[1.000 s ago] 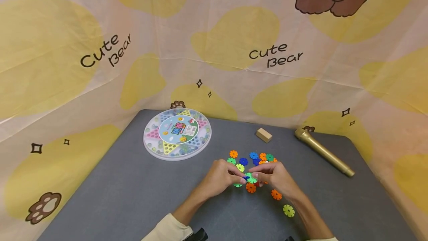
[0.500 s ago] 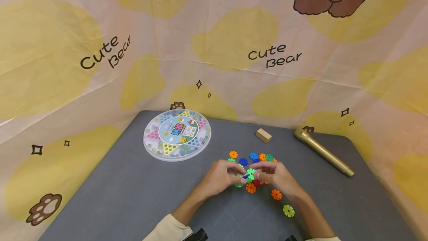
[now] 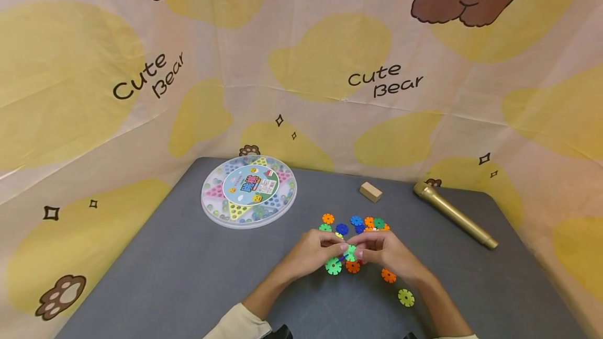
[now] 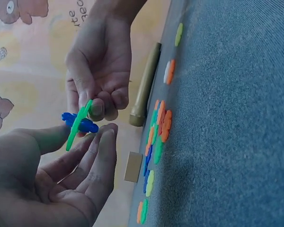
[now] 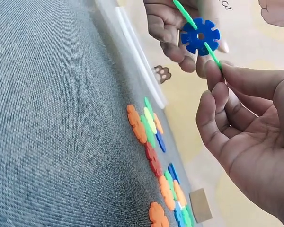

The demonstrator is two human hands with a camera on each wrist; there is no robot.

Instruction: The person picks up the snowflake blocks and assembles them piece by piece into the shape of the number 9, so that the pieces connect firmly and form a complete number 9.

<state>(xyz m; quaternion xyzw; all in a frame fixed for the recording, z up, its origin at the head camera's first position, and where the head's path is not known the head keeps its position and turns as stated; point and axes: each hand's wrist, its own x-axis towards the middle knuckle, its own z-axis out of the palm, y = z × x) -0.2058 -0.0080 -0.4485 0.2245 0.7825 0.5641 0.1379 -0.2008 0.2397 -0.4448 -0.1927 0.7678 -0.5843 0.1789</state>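
Hands meet above the worktop point(image 3: 188, 276): left hand point(image 3: 308, 252) pinches the blue disc point(image 4: 80, 124), right hand point(image 3: 388, 252) pinches the green disc point(image 4: 78, 124), the two crossed slot into slot just over the loose discs point(image 3: 363, 222). Judgement: keep slots square, press straight along them, fingertips near the joint, so neither piece twists or pops free.

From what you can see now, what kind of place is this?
Probably a play or hobby table at home or in a staged setup: a grey table backed by a "Cute Bear" cartoon cloth, a round marble board game, and coloured snowflake building discs between both hands.
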